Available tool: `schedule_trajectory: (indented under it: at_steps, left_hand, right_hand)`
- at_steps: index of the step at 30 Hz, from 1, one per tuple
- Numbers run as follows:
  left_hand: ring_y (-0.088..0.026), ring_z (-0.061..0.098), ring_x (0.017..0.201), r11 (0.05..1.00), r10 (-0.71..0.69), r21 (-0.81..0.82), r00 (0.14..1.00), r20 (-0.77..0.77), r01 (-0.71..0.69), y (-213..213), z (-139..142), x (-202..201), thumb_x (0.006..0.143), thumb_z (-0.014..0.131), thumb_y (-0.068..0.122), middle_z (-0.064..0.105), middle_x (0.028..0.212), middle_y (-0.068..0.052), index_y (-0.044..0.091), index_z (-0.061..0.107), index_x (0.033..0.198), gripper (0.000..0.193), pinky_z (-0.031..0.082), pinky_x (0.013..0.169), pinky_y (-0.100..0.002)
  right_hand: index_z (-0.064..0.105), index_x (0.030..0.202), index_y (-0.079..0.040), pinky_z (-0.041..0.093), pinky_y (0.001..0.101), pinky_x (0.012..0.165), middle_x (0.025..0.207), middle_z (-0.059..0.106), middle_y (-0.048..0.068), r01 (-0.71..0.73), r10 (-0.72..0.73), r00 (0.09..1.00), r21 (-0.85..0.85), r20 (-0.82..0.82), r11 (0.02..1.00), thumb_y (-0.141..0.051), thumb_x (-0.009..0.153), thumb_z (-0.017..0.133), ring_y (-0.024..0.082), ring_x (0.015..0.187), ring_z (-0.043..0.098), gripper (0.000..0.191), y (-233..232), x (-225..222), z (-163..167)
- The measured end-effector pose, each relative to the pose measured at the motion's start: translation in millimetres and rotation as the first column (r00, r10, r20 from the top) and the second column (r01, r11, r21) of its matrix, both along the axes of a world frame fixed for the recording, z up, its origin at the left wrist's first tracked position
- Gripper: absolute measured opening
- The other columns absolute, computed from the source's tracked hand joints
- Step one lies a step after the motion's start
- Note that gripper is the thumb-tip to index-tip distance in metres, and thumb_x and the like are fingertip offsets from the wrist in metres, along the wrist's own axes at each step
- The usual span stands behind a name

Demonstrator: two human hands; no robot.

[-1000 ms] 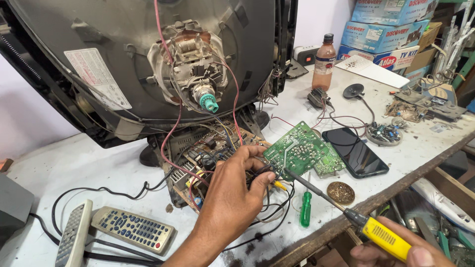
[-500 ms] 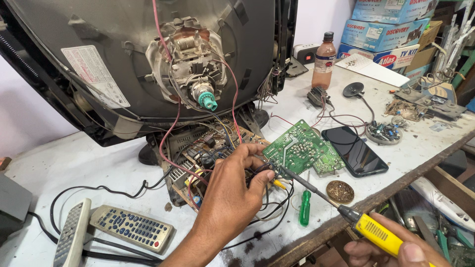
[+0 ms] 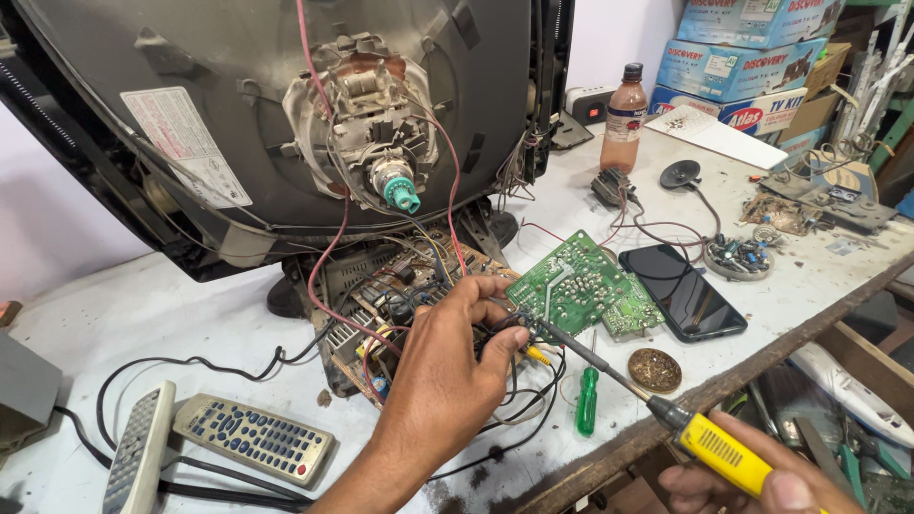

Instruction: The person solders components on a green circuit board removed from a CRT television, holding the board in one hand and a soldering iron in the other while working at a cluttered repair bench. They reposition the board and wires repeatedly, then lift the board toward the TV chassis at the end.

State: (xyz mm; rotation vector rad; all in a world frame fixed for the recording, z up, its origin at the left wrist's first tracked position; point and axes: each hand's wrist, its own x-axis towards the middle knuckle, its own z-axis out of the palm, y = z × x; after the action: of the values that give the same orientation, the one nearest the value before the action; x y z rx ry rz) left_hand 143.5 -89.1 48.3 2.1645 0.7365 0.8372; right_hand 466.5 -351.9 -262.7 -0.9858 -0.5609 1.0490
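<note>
My left hand (image 3: 447, 366) rests over the exposed chassis board (image 3: 381, 295) under a picture tube television (image 3: 286, 114), its fingers pinching wires beside a green circuit board (image 3: 581, 281). My right hand (image 3: 762, 481) grips the yellow handle of a soldering iron (image 3: 709, 443) at the bottom right. The iron's dark tip reaches up-left to the spot at my left fingertips, at the green board's edge.
A black phone (image 3: 681, 290), a round tin of brown paste (image 3: 654, 369) and a green screwdriver (image 3: 587, 400) lie near the bench edge. Two remotes (image 3: 252, 438) sit at the left. A brown bottle (image 3: 624, 119), cardboard boxes (image 3: 743, 67) and loose parts stand behind.
My right hand and the soldering iron have shifted slightly left. My left hand stays on the wires by the green board.
</note>
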Motion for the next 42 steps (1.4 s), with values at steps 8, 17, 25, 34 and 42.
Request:
schedule_trajectory:
  at_steps: [8,17,25,34,42]
  left_hand:
    - [-0.026,0.073,0.083,1.000,-0.008,0.017,0.999,0.033,0.008,-1,1,0,0.084,0.074,0.014,0.079,0.087,-0.008,0.005,0.064,0.121,0.040,0.050,0.086,-0.040]
    - [-0.025,0.075,0.082,1.000,-0.023,0.007,0.999,0.042,0.023,-1,1,0,0.084,0.073,0.012,0.079,0.085,-0.008,0.004,0.064,0.121,0.040,0.050,0.086,-0.039]
    - [-0.027,0.075,0.075,0.999,-0.007,-0.036,1.000,0.024,0.008,0,0,1,0.084,0.073,0.013,0.079,0.084,-0.009,0.004,0.064,0.120,0.039,0.054,0.079,-0.039]
    - [-0.025,0.073,0.070,1.000,0.000,-0.020,0.999,0.038,0.000,-1,2,0,0.081,0.076,0.014,0.079,0.085,-0.009,0.005,0.065,0.123,0.045,0.054,0.072,-0.038]
    - [-0.021,0.077,0.070,0.996,0.000,-0.094,0.999,0.051,0.005,-1,4,1,0.081,0.074,0.012,0.080,0.085,-0.009,0.003,0.065,0.122,0.043,0.056,0.072,-0.035]
  right_hand:
    - [0.024,0.167,-0.001,0.048,0.0685,0.103,0.122,0.054,0.051,-0.172,0.173,0.985,0.127,0.006,0.977,-0.049,0.104,0.056,0.062,0.112,0.060,0.085,1,9,-7]
    - [0.024,0.167,0.001,0.047,0.0697,0.104,0.127,0.053,0.049,-0.146,0.131,0.984,0.127,0.119,0.981,-0.042,0.106,0.055,0.063,0.114,0.059,0.081,1,5,-21]
    - [0.035,0.161,-0.022,0.051,0.0502,0.109,0.136,0.063,0.029,-0.114,0.122,0.993,-0.335,0.001,0.935,-0.055,0.085,0.063,0.045,0.122,0.072,0.087,42,2,-11]
    - [0.083,0.115,-0.003,0.059,0.0346,0.094,0.112,0.076,0.021,-0.015,0.401,0.865,-0.785,0.300,0.619,-0.067,0.091,0.051,0.024,0.100,0.077,0.076,62,11,-5]
    - [0.045,0.147,0.003,0.058,0.0432,0.103,0.127,0.067,0.030,-0.029,0.108,0.871,-0.170,0.480,0.985,-0.048,0.096,0.062,0.038,0.111,0.075,0.074,36,-20,22]
